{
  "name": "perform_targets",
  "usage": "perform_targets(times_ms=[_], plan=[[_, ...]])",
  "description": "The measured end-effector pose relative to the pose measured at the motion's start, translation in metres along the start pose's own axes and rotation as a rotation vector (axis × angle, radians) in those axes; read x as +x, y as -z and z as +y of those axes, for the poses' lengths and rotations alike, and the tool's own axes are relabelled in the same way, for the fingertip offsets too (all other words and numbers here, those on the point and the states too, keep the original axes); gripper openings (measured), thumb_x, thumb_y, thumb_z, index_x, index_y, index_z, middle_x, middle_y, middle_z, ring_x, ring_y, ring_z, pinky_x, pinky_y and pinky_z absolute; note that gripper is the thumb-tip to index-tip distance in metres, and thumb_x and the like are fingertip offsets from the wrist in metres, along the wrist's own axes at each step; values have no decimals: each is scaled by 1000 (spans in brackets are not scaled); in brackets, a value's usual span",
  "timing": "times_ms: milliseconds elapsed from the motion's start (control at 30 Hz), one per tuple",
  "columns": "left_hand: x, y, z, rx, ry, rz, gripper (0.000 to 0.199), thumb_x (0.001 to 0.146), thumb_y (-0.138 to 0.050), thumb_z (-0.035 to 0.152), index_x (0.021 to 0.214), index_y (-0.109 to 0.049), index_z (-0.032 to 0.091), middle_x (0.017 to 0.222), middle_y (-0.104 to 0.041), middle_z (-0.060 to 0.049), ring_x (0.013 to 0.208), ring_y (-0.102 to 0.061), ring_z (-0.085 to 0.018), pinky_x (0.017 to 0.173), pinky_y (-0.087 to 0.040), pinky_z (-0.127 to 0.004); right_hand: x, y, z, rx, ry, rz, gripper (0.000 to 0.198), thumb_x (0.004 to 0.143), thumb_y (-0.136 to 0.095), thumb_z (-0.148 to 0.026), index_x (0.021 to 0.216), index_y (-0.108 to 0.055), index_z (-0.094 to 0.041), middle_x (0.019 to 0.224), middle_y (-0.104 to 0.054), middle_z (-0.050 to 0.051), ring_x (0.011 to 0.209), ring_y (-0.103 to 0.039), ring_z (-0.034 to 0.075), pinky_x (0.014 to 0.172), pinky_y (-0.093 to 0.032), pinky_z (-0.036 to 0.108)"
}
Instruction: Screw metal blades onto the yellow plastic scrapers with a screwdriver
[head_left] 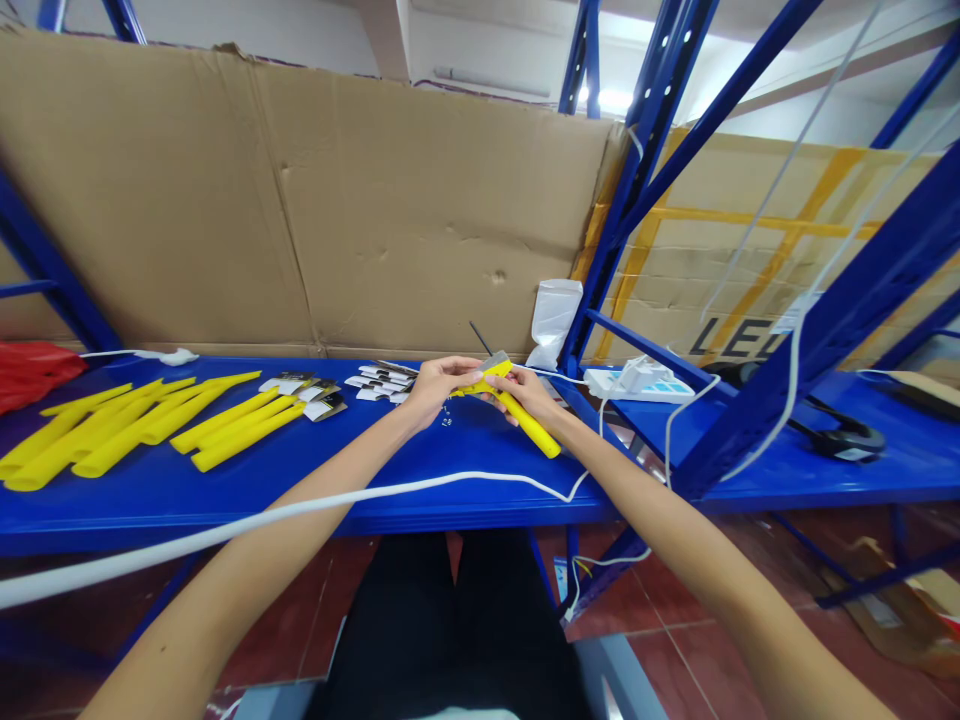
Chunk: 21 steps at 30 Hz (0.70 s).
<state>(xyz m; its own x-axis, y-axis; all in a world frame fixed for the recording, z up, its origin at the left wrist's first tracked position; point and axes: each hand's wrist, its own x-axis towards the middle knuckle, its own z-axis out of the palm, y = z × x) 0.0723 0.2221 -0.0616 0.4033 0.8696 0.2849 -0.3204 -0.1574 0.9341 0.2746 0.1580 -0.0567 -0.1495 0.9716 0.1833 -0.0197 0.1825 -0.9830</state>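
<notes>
Both my hands are closed around a yellow-handled tool (531, 425) above the blue shelf. Its round handle slopes down to the right, and a greyish, see-through flat piece sits at its head. My left hand (442, 388) grips the head end from the left. My right hand (531, 392) holds the tool where handle and head meet. A thin dark rod (481, 338) sticks up behind the hands; its lower end is hidden. Small shiny metal bits (446, 417) lie on the shelf just below my left fingers.
Yellow tubes (112, 428) lie at the left, beside yellow handles with cards (247, 428). Several small white-and-black packs (379, 381) lie left of my hands. A white cable (300, 512) crosses in front. A power strip (637, 382) and blue upright (600, 260) stand right.
</notes>
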Motion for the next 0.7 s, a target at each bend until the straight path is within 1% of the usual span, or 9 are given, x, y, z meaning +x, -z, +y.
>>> perform_targets(times_ms=[267, 500, 600, 700], plan=[[2, -2, -6, -13, -17, 26, 36, 69, -100, 28, 101, -88, 17, 104, -85, -12, 95, -79, -23, 93, -61, -40, -1, 0, 0, -14, 6, -1, 57, 73, -98, -57, 105, -66, -22, 86, -79, 4, 50, -60, 11, 35, -48, 21], [-2, -5, -3, 19, -31, 0, 33, 70, -99, 26, 100, -90, 18, 104, -86, -12, 96, -78, -24, 91, -60, -38, -1, 0, 0, -10, 3, -17, 59, 72, -98, -58, 103, -63, -22, 87, -80, 5, 49, -59, 10, 35, -48, 22], [-3, -5, -2, 32, -34, -7, 35, 71, -99, 32, 103, -91, 19, 107, -86, -12, 97, -78, -24, 92, -60, -39, -1, -1, -1, 1, 4, -14, 60, 71, -98, -58, 102, -62, -22, 86, -80, 4, 49, -59, 10, 35, -48, 21], [-4, -6, -1, 46, -52, -15, 39, 75, -99, 41, 106, -91, 18, 108, -87, -13, 98, -79, -26, 94, -60, -41, -1, -2, -2, 10, 5, -15, 58, 71, -98, -57, 99, -61, -22, 85, -80, 4, 48, -58, 10, 34, -48, 21]])
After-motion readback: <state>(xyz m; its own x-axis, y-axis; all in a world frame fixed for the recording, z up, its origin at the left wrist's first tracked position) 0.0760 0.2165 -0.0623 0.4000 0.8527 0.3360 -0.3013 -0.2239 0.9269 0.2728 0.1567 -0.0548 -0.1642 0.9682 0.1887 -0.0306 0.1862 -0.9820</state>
